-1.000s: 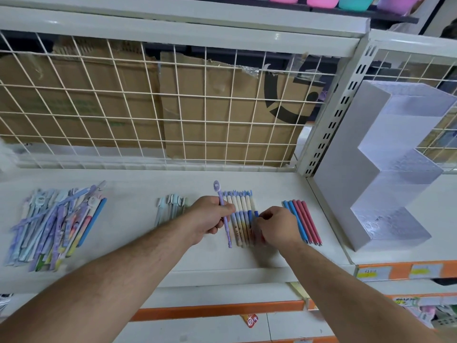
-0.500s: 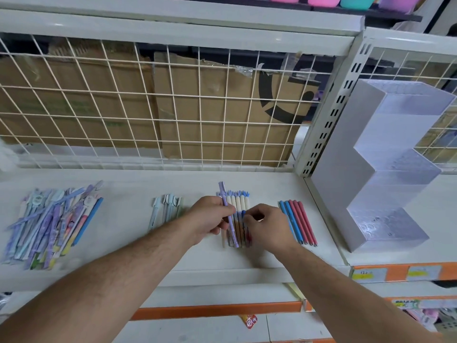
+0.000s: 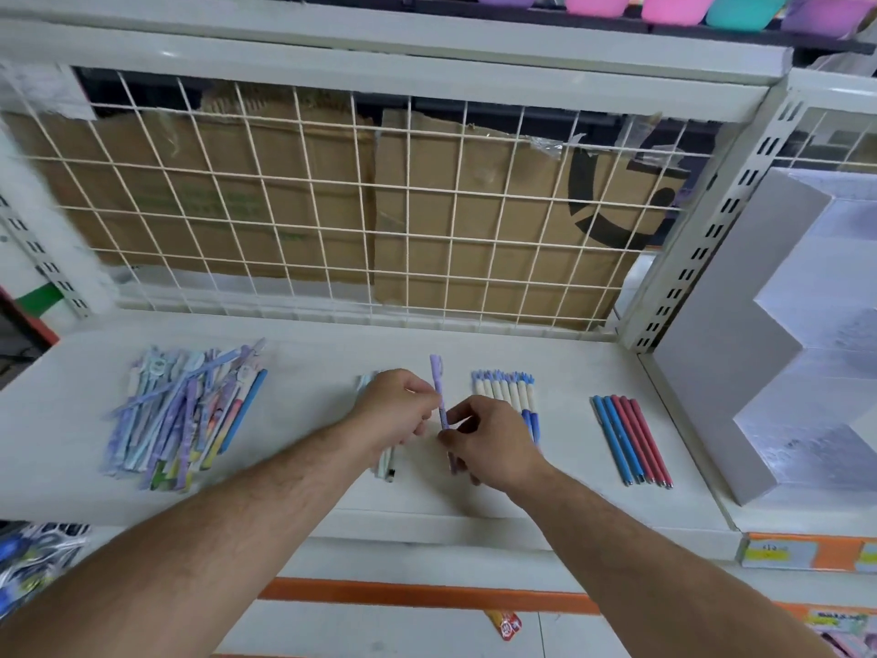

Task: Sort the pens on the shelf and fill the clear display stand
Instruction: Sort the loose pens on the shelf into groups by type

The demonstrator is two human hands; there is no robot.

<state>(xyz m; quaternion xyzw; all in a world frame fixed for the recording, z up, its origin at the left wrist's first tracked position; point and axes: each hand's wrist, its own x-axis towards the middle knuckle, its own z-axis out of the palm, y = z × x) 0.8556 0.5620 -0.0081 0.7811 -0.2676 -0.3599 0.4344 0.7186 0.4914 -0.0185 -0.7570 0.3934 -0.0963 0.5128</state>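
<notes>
A purple pen stands almost upright between both hands, above the white shelf. My left hand pinches its middle and my right hand grips its lower end. To the right lies a row of white-and-blue pens, partly hidden by my right hand. Further right sits a row of blue and red pens. A mixed unsorted pile of pens lies at the left. A few pale green pens show under my left wrist. The clear stepped display stand is at the far right.
A white wire grid with cardboard behind it closes the back of the shelf. A slotted upright post separates this bay from the one with the stand. Coloured tubs sit on the shelf above. Orange price strips run below.
Both hands lifted off the white-and-blue row and shifted left. The purple pen came up with them, and my right hand now grips its lower end. The camera view swung right.
</notes>
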